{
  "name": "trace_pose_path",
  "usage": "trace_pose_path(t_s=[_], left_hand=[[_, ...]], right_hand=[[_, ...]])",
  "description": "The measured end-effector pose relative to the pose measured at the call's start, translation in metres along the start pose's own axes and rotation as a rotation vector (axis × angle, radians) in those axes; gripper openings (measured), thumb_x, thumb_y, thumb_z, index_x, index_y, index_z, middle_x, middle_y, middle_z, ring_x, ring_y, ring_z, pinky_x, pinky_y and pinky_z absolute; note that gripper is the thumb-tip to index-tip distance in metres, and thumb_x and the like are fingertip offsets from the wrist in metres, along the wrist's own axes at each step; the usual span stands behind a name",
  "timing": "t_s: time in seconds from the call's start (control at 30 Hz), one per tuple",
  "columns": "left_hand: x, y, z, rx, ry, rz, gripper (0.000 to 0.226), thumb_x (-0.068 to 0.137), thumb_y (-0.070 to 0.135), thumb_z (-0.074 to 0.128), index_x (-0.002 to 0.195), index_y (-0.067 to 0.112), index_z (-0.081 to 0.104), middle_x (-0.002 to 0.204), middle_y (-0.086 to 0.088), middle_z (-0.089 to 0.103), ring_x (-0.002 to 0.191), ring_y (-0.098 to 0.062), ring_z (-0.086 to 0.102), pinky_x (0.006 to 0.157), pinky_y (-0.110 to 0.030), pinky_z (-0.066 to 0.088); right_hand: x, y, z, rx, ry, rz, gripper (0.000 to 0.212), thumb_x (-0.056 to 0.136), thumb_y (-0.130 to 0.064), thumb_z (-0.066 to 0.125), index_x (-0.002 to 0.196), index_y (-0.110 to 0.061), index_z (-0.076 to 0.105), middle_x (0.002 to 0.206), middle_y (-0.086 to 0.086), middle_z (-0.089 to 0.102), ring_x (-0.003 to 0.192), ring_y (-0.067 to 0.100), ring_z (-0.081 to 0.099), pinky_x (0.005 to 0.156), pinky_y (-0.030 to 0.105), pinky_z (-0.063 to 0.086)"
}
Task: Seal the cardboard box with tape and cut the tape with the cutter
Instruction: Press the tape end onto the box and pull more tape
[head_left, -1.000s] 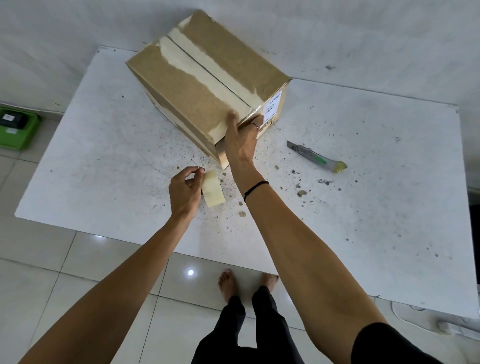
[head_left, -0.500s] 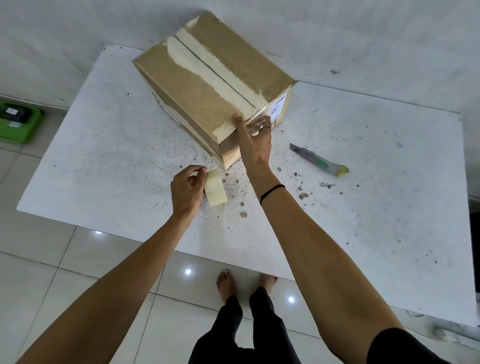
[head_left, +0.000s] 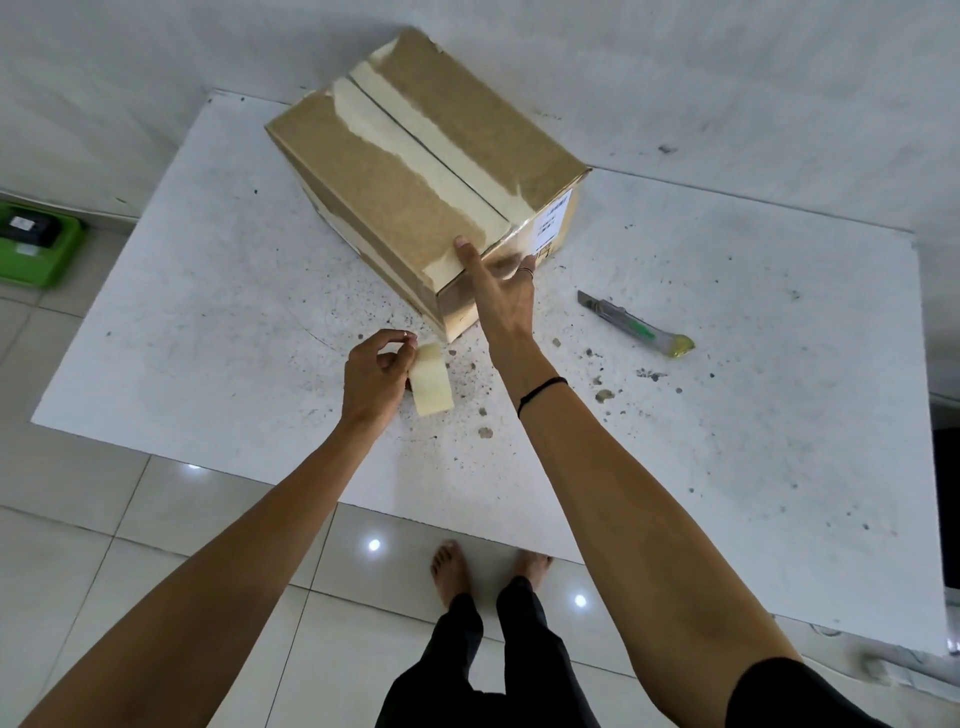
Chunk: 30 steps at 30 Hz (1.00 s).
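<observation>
White counter (head_left: 727, 467), speckled with dark debris, over a tiled floor (head_left: 130, 571). Cardboard box (head_left: 395, 171) sits on the counter's far half, turned at an angle, near corner pointing at the person. Flaps closed, centre seam visible, pale torn strip along it; glossy clear tape on the near end face, white label (head_left: 553, 218) on that face at right.

Right hand (head_left: 501, 296) rests flat against the box's near top edge, fingers (head_left: 465, 249) spread and extended, gripping nothing; thumb tip on the top face, other fingers blurred against the taped end. Thin ring on one finger, black band (head_left: 540, 389) on the wrist.

Left hand (head_left: 376, 374) is near the box's near corner, just above the counter, fingers curled and pinched on a tape roll (head_left: 432, 384), pale cream, held on edge. Cannot tell if a tape strand runs from roll to box.

Cutter (head_left: 636, 325) lies on the counter right of the box, apart from both hands, untouched; grey body, green slider, yellowish end toward the right.

Green case (head_left: 39, 244) on the floor at far left. Bare feet (head_left: 452, 569) and dark trousers below the counter edge.
</observation>
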<state>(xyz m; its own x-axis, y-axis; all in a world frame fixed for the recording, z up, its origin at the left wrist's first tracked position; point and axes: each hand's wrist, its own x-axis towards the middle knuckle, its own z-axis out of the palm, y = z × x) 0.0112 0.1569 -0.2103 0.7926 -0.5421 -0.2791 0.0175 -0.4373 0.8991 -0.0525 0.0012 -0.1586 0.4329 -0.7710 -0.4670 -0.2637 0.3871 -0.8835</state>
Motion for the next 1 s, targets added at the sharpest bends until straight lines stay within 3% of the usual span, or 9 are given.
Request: trace_pose_path(t_s=[0.1, 0.23, 0.37, 0.47, 0.57, 0.67, 0.77, 0.87, 1.0], left_hand=[[0.001, 0.003, 0.001, 0.008, -0.017, 0.009, 0.017, 0.098, 0.016, 0.062, 0.105, 0.002, 0.068, 0.102, -0.011, 0.071, 0.081, -0.022, 0.07, 0.054, -0.03, 0.055], [0.004, 0.008, 0.001, -0.005, -0.048, 0.022, 0.015, 0.096, 0.013, 0.063, 0.104, 0.002, 0.07, 0.101, -0.013, 0.072, 0.078, -0.022, 0.068, 0.056, -0.032, 0.051], [0.005, 0.009, 0.0, 0.02, -0.07, 0.035, 0.013, 0.096, 0.013, 0.064, 0.103, 0.005, 0.07, 0.096, -0.013, 0.074, 0.073, -0.018, 0.067, 0.059, -0.034, 0.051], [0.004, 0.008, -0.001, 0.086, -0.077, 0.072, 0.018, 0.096, 0.019, 0.064, 0.106, 0.006, 0.071, 0.098, -0.012, 0.074, 0.068, -0.015, 0.066, 0.054, -0.028, 0.052], [0.001, 0.006, -0.003, 0.122, -0.075, 0.083, 0.018, 0.096, 0.022, 0.064, 0.106, 0.008, 0.071, 0.092, -0.007, 0.074, 0.065, -0.019, 0.066, 0.056, -0.038, 0.054], [-0.001, 0.004, -0.003, 0.132, -0.075, 0.078, 0.016, 0.096, 0.022, 0.065, 0.103, 0.01, 0.072, 0.087, -0.005, 0.074, 0.063, -0.021, 0.065, 0.057, -0.041, 0.055], [-0.001, 0.003, -0.003, 0.136, -0.075, 0.078, 0.016, 0.096, 0.022, 0.065, 0.103, 0.01, 0.072, 0.086, -0.01, 0.075, 0.062, -0.029, 0.065, 0.058, -0.041, 0.056], [0.001, 0.002, -0.002, 0.144, -0.083, 0.074, 0.017, 0.095, 0.024, 0.065, 0.103, 0.011, 0.072, 0.087, -0.009, 0.075, 0.069, -0.034, 0.068, 0.063, -0.045, 0.058], [0.006, 0.0, 0.0, 0.18, -0.106, 0.091, 0.017, 0.095, 0.027, 0.066, 0.101, 0.013, 0.072, 0.085, -0.011, 0.076, 0.063, -0.028, 0.068, 0.068, -0.045, 0.057]], right_hand=[[0.004, -0.003, 0.0, -0.019, -0.034, 0.041, 0.069, 0.078, -0.051, 0.078, 0.12, -0.004, 0.049, 0.089, -0.003, 0.052, 0.087, 0.016, 0.053, 0.066, 0.022, 0.041], [0.002, -0.009, -0.004, 0.024, -0.024, 0.02, 0.063, 0.084, -0.048, 0.073, 0.119, 0.0, 0.053, 0.087, -0.006, 0.049, 0.082, 0.006, 0.051, 0.072, 0.02, 0.038], [-0.002, -0.015, 0.001, -0.033, -0.039, 0.037, 0.056, 0.087, -0.045, 0.071, 0.115, -0.001, 0.049, 0.086, -0.002, 0.052, 0.078, 0.011, 0.052, 0.064, 0.021, 0.04], [-0.002, -0.015, 0.005, -0.016, -0.073, 0.113, 0.039, 0.087, -0.044, 0.071, 0.092, -0.007, 0.059, 0.087, 0.01, 0.067, 0.075, 0.013, 0.057, 0.074, 0.028, 0.051], [-0.002, -0.015, 0.007, 0.037, -0.082, 0.153, 0.034, 0.088, -0.041, 0.07, 0.076, -0.012, 0.058, 0.08, 0.004, 0.065, 0.075, 0.016, 0.059, 0.091, 0.04, 0.051], [-0.003, -0.018, 0.006, 0.045, -0.085, 0.187, 0.032, 0.088, -0.042, 0.069, 0.084, -0.012, 0.06, 0.085, 0.001, 0.062, 0.076, 0.013, 0.055, 0.084, 0.036, 0.047], [-0.004, -0.018, 0.008, 0.063, -0.056, 0.198, 0.049, 0.085, -0.044, 0.072, 0.113, -0.007, 0.056, 0.092, 0.001, 0.059, 0.078, 0.013, 0.054, 0.072, 0.028, 0.042], [-0.006, -0.015, 0.007, 0.049, -0.064, 0.162, 0.051, 0.087, -0.044, 0.071, 0.114, -0.007, 0.048, 0.095, 0.001, 0.055, 0.081, 0.015, 0.051, 0.067, 0.024, 0.04], [-0.003, -0.022, 0.001, -0.006, -0.034, 0.032, 0.055, 0.089, -0.033, 0.073, 0.123, -0.006, 0.04, 0.113, 0.01, 0.053, 0.088, 0.011, 0.051, 0.084, 0.026, 0.041]])
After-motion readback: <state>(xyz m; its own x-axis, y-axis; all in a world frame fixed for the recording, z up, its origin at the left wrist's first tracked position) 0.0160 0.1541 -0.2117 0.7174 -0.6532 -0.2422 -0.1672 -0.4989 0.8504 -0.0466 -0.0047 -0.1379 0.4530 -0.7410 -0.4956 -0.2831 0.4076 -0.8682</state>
